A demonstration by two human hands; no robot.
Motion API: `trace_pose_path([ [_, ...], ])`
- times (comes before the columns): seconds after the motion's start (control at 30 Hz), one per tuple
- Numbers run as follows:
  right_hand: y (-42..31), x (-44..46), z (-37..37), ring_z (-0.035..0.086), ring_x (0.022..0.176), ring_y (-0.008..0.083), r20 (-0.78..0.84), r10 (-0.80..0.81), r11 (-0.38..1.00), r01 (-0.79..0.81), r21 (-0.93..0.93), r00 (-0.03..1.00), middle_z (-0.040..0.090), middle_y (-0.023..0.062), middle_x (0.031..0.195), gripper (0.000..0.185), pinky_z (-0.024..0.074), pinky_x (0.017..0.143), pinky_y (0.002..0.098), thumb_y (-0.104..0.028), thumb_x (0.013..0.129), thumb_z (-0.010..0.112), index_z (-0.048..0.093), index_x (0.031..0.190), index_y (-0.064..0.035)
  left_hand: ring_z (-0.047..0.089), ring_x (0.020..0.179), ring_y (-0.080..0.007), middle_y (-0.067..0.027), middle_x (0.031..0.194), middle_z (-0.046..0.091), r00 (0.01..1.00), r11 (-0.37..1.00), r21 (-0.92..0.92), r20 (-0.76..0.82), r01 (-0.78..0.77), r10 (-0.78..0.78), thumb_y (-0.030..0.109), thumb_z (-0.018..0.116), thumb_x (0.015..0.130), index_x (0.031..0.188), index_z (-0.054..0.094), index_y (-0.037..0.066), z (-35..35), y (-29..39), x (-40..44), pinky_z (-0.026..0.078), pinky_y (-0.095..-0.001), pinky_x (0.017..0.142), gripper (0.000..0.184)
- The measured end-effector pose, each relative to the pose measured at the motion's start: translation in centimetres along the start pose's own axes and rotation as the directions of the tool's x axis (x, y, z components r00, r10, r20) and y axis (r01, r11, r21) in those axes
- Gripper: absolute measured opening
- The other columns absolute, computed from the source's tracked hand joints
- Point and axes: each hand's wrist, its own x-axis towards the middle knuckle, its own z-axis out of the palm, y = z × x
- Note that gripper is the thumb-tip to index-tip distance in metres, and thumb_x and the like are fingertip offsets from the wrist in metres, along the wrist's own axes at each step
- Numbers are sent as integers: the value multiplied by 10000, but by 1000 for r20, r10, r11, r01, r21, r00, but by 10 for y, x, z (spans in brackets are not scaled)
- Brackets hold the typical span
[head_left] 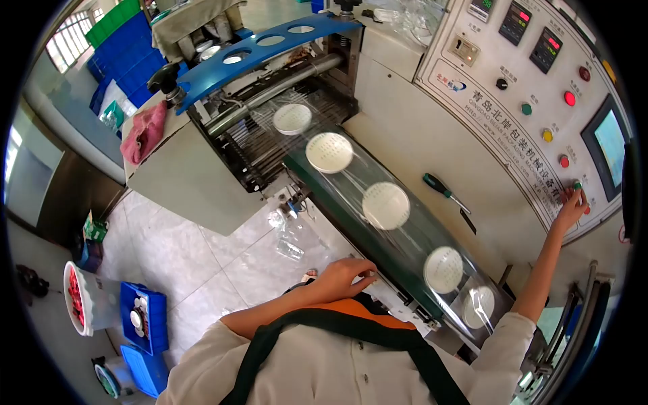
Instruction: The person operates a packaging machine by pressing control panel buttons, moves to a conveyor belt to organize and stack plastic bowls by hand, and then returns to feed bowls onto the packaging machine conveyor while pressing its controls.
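Note:
My right hand [572, 206] reaches out to the control panel [503, 101], its fingertips at a small green button [578, 184]. My left hand [345, 278] hangs by the near edge of the conveyor belt [364, 237], fingers curled in, with nothing visible in them. Along the belt, under clear plastic film [413, 226], lies a row of round white discs with markings, among them one in the middle [386, 206] and one nearer me [443, 270]. The last disc [478, 307] sits at the belt's near end, under wrinkled film.
A screwdriver [445, 192] rests on the machine's ledge beyond the belt. A blue plate with holes [266, 48] spans the rollers at the far end. A pink cloth [144, 133] lies on the machine's left corner. Blue bins [143, 317] and a white bucket [86, 317] stand on the floor.

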Motion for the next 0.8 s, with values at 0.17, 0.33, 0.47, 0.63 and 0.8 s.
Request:
trace_pose_path([
  [0.17, 34, 24, -12, 594, 773, 189, 10, -25, 999, 25, 34, 1000, 571, 158, 889, 312, 542, 631, 297, -204, 862, 527, 406, 1044, 18, 606, 706, -215, -84, 748, 608, 1000, 999, -45, -30, -3, 1, 81, 621, 742, 907, 572, 37, 0, -2, -5, 471, -305, 620, 177],
  [0.33, 18, 15, -5, 594, 739, 191, 4, 2, 999, -2, 48, 1000, 568, 152, 852, 286, 542, 617, 301, -183, 866, 514, 380, 1028, 11, 599, 716, -252, -108, 765, 606, 998, 997, -47, 9, 62, -61, 91, 614, 744, 905, 571, 33, -2, -2, -7, 474, -316, 629, 177],
  [0.47, 3, 7, -2, 598, 745, 202, 21, 29, 999, -30, 44, 999, 565, 167, 864, 277, 545, 615, 308, -164, 871, 497, 359, 1025, 20, 602, 718, -250, -112, 783, 610, 998, 997, -48, 16, 58, -57, 89, 618, 739, 902, 571, 25, -1, -4, -6, 475, -313, 630, 181],
  [0.63, -3, 4, -2, 599, 750, 208, 42, 18, 1000, -18, -11, 999, 558, 172, 872, 277, 547, 621, 310, -148, 872, 491, 340, 1024, 28, 608, 705, -199, -101, 796, 611, 999, 999, -28, 26, 21, -20, 63, 618, 748, 934, 576, 25, 0, -6, -6, 481, -268, 623, 195],
  [0.8, 0, 4, -1, 597, 732, 200, 40, 13, 1000, -14, 21, 999, 558, 176, 865, 268, 547, 607, 315, -141, 871, 491, 333, 1012, 24, 605, 697, -173, -89, 779, 612, 997, 997, -22, 33, 76, -76, 49, 618, 746, 942, 574, 29, -2, -6, -7, 475, -258, 621, 202],
])
